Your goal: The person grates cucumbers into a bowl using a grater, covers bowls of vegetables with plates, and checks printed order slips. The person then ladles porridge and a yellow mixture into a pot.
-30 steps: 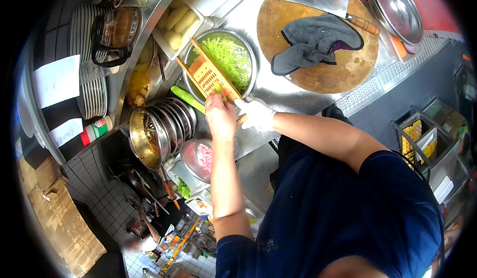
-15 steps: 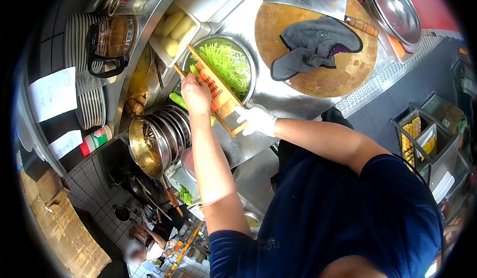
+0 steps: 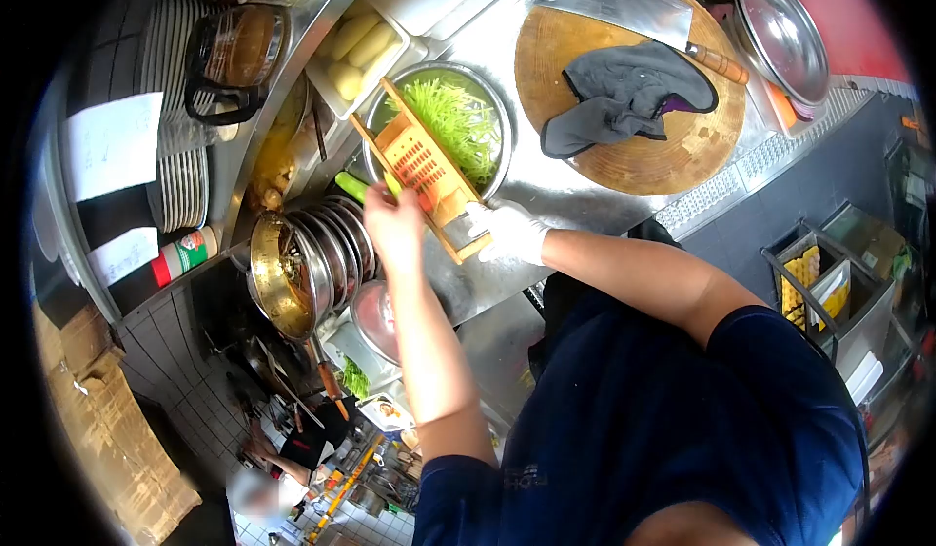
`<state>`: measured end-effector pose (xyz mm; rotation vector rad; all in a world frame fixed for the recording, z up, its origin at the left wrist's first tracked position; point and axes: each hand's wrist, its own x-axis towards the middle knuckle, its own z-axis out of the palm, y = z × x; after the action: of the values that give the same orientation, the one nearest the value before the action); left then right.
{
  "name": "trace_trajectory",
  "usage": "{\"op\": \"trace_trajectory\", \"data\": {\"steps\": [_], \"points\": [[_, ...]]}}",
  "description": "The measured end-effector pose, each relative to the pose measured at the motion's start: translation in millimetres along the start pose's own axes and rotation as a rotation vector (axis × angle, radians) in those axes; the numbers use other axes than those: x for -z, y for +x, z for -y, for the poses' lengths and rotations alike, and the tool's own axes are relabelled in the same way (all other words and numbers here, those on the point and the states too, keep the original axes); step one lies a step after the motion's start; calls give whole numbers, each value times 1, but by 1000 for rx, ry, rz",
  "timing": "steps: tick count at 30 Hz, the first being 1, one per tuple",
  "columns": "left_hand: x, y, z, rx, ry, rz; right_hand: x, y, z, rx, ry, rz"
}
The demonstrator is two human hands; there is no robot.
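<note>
My bare left hand [image 3: 395, 224] is closed around a light green vegetable piece [image 3: 392, 183], at the left edge of a wooden grater [image 3: 419, 161]. The grater lies slanted across a metal bowl [image 3: 505, 122] that holds pale green shreds [image 3: 453, 122]. My right hand [image 3: 509, 234], in a white glove, grips the grater's near end, its fingers partly hidden behind the frame. Beyond my left hand a longer green vegetable [image 3: 351, 187] rests on the steel counter [image 3: 546, 200].
A round wooden board [image 3: 546, 58] carries a cleaver [image 3: 614, 5] and a grey cloth [image 3: 634, 88]. Peeled yellowish vegetables fill a white tub [image 3: 402, 54]. Stacked metal bowls [image 3: 341, 239], a golden pan [image 3: 278, 263] and a bowl of pink pieces [image 3: 375, 317] stand left. Another person [image 3: 278, 463] is lower left.
Since the last earlier frame, my left hand has moved down along the grater toward me, with the green piece. My right hand still grips the grater's near end.
</note>
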<state>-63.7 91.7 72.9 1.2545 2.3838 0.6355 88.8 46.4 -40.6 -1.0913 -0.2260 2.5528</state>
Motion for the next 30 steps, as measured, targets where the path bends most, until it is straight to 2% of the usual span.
{"op": "trace_trajectory", "data": {"steps": [1,2,4,8,11,18,22,26,29,30], "points": [[-3,-20,-6,43,29,1,-1,0,0,7,4,-13],[-16,-29,9,-129,166,-84,-2,1,0,13,5,-25],[-39,-45,28,-117,195,-84,-4,0,-1,22,31,6],[-54,-56,15,-121,197,-176,4,3,2,25,40,80],[-55,-46,25,-126,152,-104,11,6,-3,12,14,129],[-52,-32,24,-107,312,-16,15,9,-7,89,-27,150],[-53,-27,35,-146,135,24,18,12,-8,99,-76,136],[-45,-22,5,276,-480,275,9,-11,2,74,-132,33],[-52,-4,-8,130,-447,253,11,-15,4,82,-147,48],[-55,-4,-15,11,-384,155,10,-17,5,80,-158,36]]}}
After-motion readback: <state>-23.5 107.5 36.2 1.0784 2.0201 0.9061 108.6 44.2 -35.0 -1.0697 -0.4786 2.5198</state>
